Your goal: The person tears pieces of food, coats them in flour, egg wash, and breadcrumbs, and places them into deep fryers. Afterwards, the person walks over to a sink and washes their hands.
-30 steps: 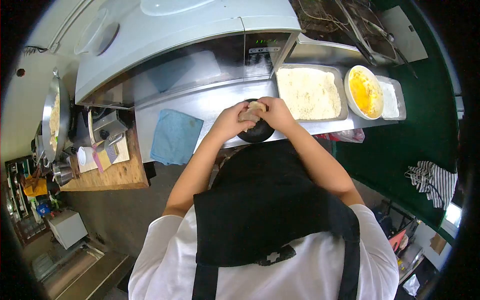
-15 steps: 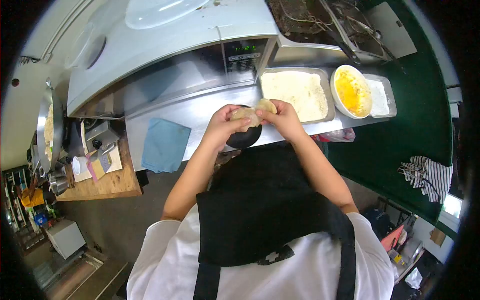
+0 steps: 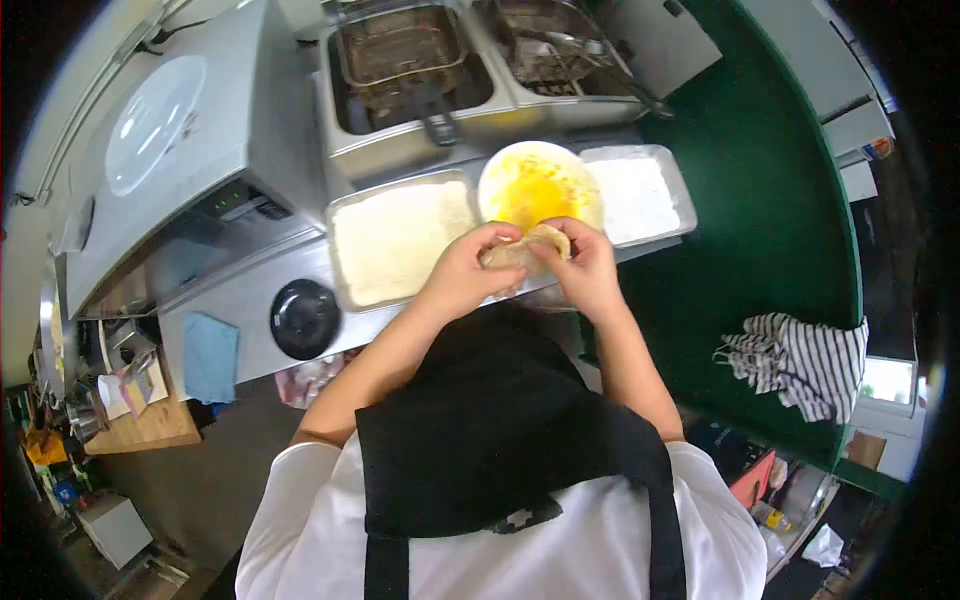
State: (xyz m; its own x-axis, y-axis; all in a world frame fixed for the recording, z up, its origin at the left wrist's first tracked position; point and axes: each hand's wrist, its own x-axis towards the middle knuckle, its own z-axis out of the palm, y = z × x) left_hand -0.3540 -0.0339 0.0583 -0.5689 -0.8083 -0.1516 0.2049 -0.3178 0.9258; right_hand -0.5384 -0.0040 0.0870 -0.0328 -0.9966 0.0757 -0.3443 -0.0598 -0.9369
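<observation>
A pale, soft food piece [image 3: 510, 256] is pinched between both hands; it looks like raw meat, though this is unsure. My left hand [image 3: 473, 268] grips its left part, and my right hand [image 3: 585, 268] holds its raised right end. Both hands are just in front of a white bowl [image 3: 490, 188] with yellow egg-like liquid. A metal tray [image 3: 400, 235] of pale crumbs lies left of the bowl. To its right is a tray [image 3: 632, 195] of white powder.
A black round dish [image 3: 305, 319] and a blue cloth [image 3: 210, 358] lie on the counter at left, near a microwave [image 3: 225, 160]. Two fryers [image 3: 420, 75] stand behind the trays. A striped cloth [image 3: 800, 362] hangs over the green partition at right.
The view and both hands have shifted right, from above the black dish to the front edge of the egg bowl. The food piece is still in both hands.
</observation>
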